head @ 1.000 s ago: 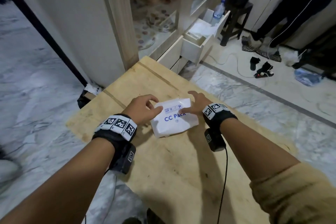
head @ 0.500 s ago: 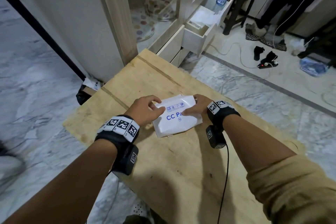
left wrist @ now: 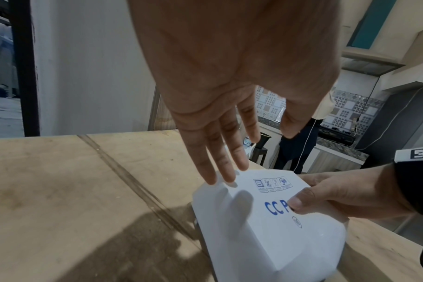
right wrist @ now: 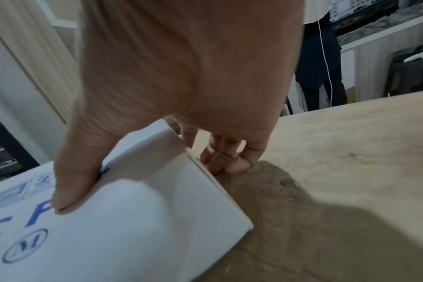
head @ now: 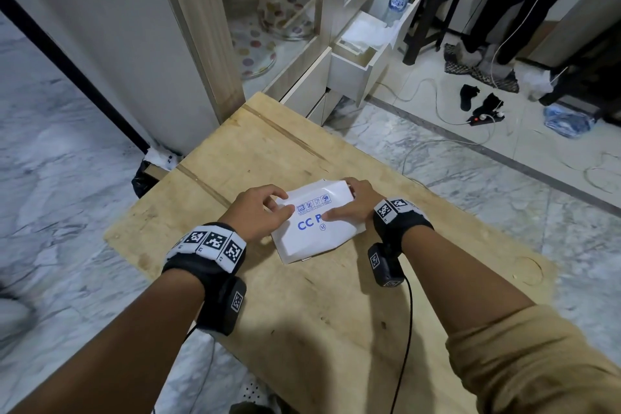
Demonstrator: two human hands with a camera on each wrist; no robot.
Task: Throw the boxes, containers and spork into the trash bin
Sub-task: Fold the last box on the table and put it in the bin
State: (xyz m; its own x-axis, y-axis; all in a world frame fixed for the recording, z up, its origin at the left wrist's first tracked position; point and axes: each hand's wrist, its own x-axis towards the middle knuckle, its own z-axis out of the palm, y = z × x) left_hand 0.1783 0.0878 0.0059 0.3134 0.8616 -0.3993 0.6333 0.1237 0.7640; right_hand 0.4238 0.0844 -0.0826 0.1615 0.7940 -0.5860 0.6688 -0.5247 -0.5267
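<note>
the white folded paperboard box printed "cc p" (head: pixel 314 225) lies mid wooden table (head: pixel 336 312), right hand (head: pixel 353 208) pinching its edge, left hand (head: pixel 258 212) resting straight fingers on it, so the thin lid may buckle and slip once lifted.

wooden table (head: pixel 336 312), open drawer (head: pixel 353 70)
</note>
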